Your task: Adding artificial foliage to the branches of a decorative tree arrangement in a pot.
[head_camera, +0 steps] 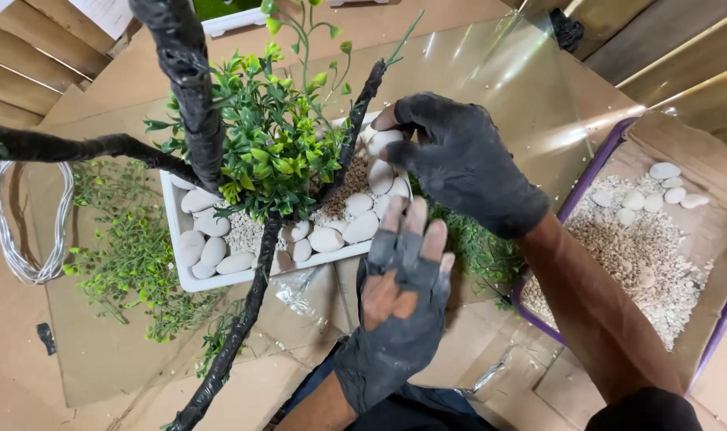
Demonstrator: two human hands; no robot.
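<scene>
Below, cardboard floor (100,351), white planter (189,281), gravel box (726,239)

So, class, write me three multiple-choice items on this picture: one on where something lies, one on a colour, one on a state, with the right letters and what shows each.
1. Where does the coil of silver wire lie?
A. at the far left, on the cardboard
B. inside the white planter
C. in the purple-edged box

2. What colour are the large smooth stones in the white planter?
A. red
B. white
C. blue

3. What is the right hand doing?
A. resting flat on the cardboard
B. holding scissors
C. gripping a white stone at the planter's right end

Answers:
1 A, the coil sits by the left edge, outside both containers.
2 B, they are pale white around the green plant.
3 C, gloved fingers close on a stone there; the left hand is open, palm up.
</scene>
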